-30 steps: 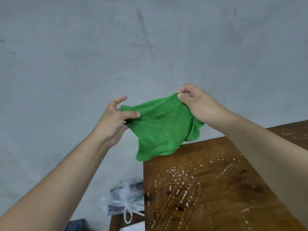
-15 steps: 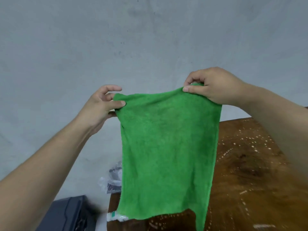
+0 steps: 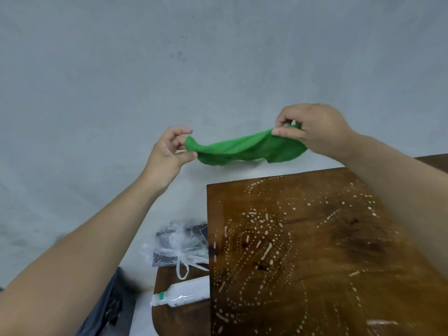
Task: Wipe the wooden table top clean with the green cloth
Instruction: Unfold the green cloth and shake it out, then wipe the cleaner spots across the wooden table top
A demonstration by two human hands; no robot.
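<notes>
The green cloth (image 3: 244,149) is stretched in the air between both hands, bunched into a flat band above the table's far left corner. My left hand (image 3: 168,151) pinches its left end with thumb and fingertips. My right hand (image 3: 312,128) pinches the right end from above. Below lies the dark wooden table top (image 3: 315,251), speckled with many white droplets and streaks of liquid, densest around the middle left. My right forearm crosses over the table's right side and hides that part.
A grey wall fills the background. Left of the table, on a lower wooden surface (image 3: 179,316), lie a knotted clear plastic bag (image 3: 179,246) and a white tube or bottle (image 3: 180,293). A dark grey case (image 3: 109,306) sits at the bottom left.
The cloth hung open as a full sheet half a second ago; now it has swung up into a bunched horizontal band. Both hands keep their grip and sit a little wider apart.
</notes>
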